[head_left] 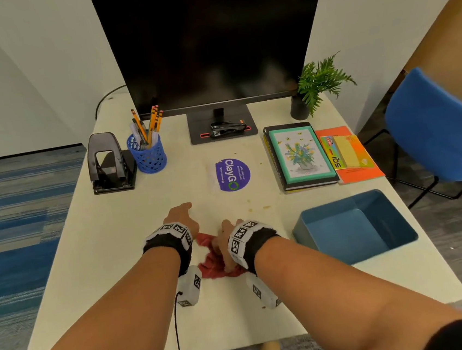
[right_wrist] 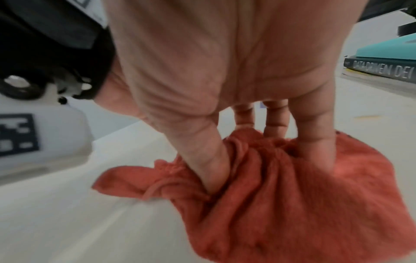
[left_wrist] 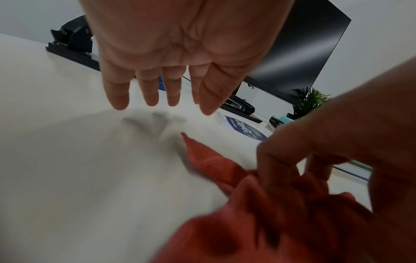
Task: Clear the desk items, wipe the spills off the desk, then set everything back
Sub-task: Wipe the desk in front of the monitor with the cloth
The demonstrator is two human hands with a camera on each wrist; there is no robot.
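Forearms nearest camera, both reaching over desk [head_left: 94, 246]. Monitor [head_left: 211, 40] at far edge; blue bin [head_left: 355, 227] well right of cloth, books beyond bin. Red cloth [head_left: 214, 262] bunched at desk centre. Right hand [head_left: 228, 243] pinches cloth, fingers dug into folds. Left hand [head_left: 181, 217] beside cloth, fingers spread, straight, holding nothing. Brown spill spots [head_left: 255, 205] between cloth and books. Risk: desk items not cleared, wiping could smear spill toward books or knock pencil cup.

Red terry cloth [right_wrist: 281, 186] lay bunched on the white desk [head_left: 96, 260] near its front edge, gathered under the right hand [right_wrist: 225, 71], one corner trailing leftward. Small brownish spills [head_left: 258, 204] dotted the desk beyond it. Hole punch [head_left: 109, 163], pencil cup [head_left: 148, 156], stapler [head_left: 226, 128], stacked books [head_left: 299, 156] stood farther back.
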